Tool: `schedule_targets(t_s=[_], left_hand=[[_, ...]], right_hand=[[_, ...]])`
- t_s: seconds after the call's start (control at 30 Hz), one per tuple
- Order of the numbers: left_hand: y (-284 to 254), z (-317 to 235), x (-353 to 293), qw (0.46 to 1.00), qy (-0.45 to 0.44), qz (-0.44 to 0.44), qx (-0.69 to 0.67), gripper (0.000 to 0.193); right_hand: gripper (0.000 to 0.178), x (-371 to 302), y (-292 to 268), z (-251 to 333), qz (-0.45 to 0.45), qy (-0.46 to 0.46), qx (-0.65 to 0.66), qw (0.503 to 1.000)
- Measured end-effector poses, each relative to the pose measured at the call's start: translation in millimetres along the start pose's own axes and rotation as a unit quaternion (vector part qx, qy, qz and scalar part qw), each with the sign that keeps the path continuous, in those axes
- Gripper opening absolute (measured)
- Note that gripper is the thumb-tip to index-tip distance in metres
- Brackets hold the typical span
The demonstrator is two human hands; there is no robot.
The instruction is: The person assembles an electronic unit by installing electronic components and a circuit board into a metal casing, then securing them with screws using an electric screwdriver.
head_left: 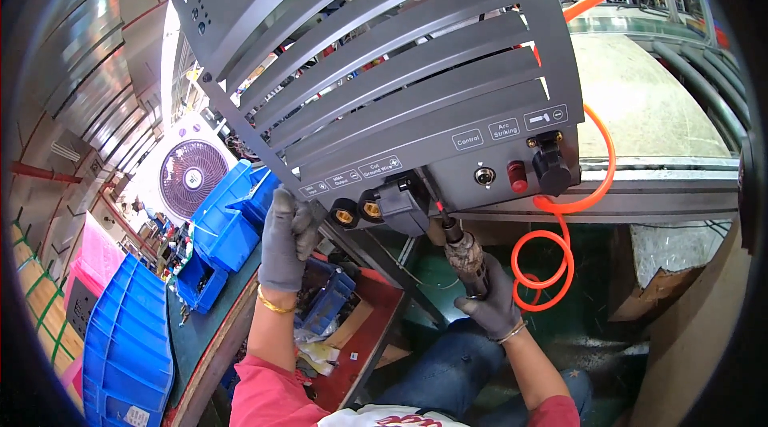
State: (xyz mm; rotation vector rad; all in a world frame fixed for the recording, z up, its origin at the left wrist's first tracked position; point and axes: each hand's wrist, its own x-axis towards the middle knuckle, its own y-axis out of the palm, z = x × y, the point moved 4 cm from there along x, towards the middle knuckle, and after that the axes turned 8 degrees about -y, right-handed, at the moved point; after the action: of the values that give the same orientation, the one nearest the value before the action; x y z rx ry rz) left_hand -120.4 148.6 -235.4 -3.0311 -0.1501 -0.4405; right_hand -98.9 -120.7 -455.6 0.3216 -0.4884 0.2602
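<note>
A dark grey front panel (436, 156) with slanted louvres fills the upper middle, tilted towards me. Sockets line its lower edge: two round brass-cored ones (345, 212), a boxy dark grey cover (404, 207), a round metal connector (485, 176), a red knob (518, 177) and a black plug-like fitting (551, 169). My right hand (496, 299), in a grey glove, wraps round a worn power screwdriver (466, 257). Its bit points up at the panel's lower edge beside the boxy cover. Next to the lower left corner, my gloved left hand (284, 241) is closed; its grip is hidden.
A coiled orange hose (544, 267) hangs at the right. Blue bins (220, 219) with small parts stand on the left bench, before a fan (194, 175). Below lies a red shelf (376, 315). A cardboard box (664, 299) is at the lower right, rollers (700, 79) at the far right.
</note>
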Motion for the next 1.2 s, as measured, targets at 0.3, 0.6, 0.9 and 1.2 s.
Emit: schedule_targets(t_s=[0.3, 0.6, 0.9, 1.2], left_hand=[[-26, 59, -34, 0.948, -0.199, 0.060, -0.243, 0.027], [10, 35, -57, 0.990, -0.144, -0.008, -0.009, 0.034], [31, 7, -49, 0.998, -0.040, -0.041, -0.006, 0.036], [14, 11, -49, 0.993, -0.074, -0.010, -0.088, 0.041]], right_hand=[[0.090, 0, 2, 2, -0.003, -0.032, 0.022, 0.999], [0.088, 0, 0, 1, -0.001, -0.038, 0.015, 0.999], [0.093, -15, 23, -11, 0.065, -0.108, -0.069, 0.990], [0.085, -5, 61, -1, 0.175, -0.089, -0.116, 0.974]])
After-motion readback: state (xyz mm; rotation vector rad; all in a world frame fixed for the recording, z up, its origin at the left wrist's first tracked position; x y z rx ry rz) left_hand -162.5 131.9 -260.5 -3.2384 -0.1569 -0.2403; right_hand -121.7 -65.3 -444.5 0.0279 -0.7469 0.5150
